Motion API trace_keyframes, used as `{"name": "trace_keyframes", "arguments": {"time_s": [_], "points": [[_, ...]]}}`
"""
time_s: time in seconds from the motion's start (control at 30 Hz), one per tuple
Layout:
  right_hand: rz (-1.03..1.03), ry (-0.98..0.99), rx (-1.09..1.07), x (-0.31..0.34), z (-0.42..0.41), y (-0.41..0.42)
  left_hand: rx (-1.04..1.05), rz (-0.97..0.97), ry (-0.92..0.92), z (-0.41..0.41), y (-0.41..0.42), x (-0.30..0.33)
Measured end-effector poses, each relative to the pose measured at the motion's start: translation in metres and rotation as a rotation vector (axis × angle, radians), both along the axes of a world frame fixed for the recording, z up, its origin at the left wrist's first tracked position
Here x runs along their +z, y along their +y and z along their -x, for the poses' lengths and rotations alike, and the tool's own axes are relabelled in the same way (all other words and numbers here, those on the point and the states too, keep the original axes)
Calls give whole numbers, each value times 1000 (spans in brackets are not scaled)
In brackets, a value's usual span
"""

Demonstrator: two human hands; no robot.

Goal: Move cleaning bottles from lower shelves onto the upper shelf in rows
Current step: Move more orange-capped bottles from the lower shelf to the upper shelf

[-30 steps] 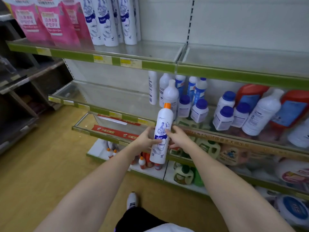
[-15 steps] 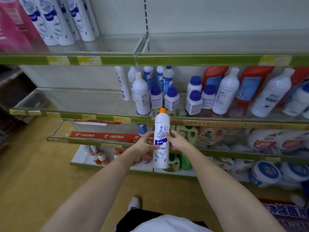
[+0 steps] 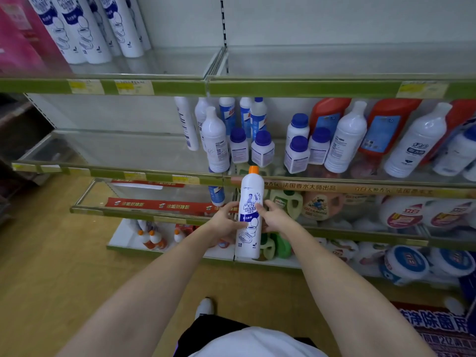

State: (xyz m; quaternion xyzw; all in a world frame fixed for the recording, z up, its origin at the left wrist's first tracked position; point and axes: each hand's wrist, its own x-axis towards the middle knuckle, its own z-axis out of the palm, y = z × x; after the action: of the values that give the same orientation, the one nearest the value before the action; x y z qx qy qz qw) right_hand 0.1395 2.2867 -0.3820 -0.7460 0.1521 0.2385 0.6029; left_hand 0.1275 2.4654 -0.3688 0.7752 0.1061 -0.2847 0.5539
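A tall white cleaning bottle (image 3: 249, 217) with an orange cap and a blue toilet label stands upright in front of me, below the upper shelf. My left hand (image 3: 224, 222) grips its left side. My right hand (image 3: 273, 217) grips its right side. The upper shelf (image 3: 180, 63) has several matching white bottles (image 3: 85, 34) in rows at its far left. More orange-capped bottles (image 3: 152, 237) stand on the bottom shelf at the left.
The middle shelf holds white, blue-capped and red bottles (image 3: 345, 140). Lower shelves at right carry tubs and pouches (image 3: 401, 264). Pink refill bags (image 3: 18, 42) stand at the top left. A green price strip (image 3: 296, 88) fronts the upper shelf. My shoe (image 3: 204, 307) is on the wooden floor.
My view has swung right and tilted up a little, so the shelves shifted left in frame. Both hands keep hold of the bottle, which stays upright at about the same height.
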Motion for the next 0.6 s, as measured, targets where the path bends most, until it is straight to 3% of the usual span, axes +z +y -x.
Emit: {"name": "trace_keyframes", "arguments": {"time_s": [0.4, 0.6], "points": [[24, -56, 122, 34, -16, 6, 63, 84, -51, -3, 2, 13], [13, -185, 283, 65, -39, 65, 311, 60, -244, -1, 48, 37]]}}
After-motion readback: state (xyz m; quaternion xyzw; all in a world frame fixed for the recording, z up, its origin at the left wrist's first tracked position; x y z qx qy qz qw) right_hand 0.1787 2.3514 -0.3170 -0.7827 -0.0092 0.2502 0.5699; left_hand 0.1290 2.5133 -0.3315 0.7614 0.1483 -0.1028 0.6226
